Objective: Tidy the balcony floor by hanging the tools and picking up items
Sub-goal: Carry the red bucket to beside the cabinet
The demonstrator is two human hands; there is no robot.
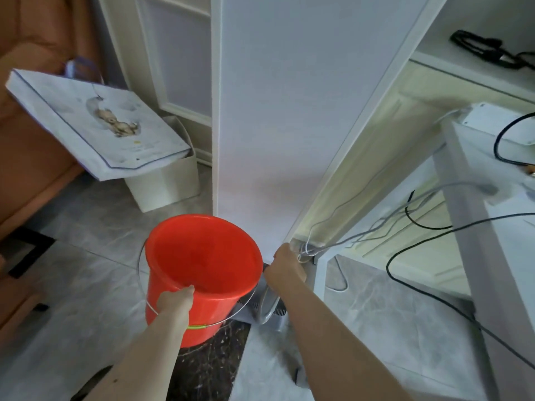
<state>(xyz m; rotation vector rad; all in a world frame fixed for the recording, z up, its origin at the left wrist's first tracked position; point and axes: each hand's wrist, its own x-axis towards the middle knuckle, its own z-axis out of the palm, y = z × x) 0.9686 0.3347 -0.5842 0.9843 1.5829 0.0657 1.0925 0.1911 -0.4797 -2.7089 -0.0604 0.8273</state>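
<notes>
An empty red plastic bucket (202,256) with a thin wire handle hangs low in the middle of the view. My left hand (176,299) grips its near rim, thumb inside. My right hand (285,266) is curled around something low at the foot of the white wall panel (275,111), beside a bundle of grey cables (315,248); what it holds is hidden. Under the right wrist lies a grey object with a looped handle (267,306), partly covered by the bucket and arm.
A white paper bag (95,123) leans over a white bin (170,186) at the left, next to an orange sofa (31,157). White desk (492,227) and shelf at right, with black and grey cables trailing across the marble floor (86,285).
</notes>
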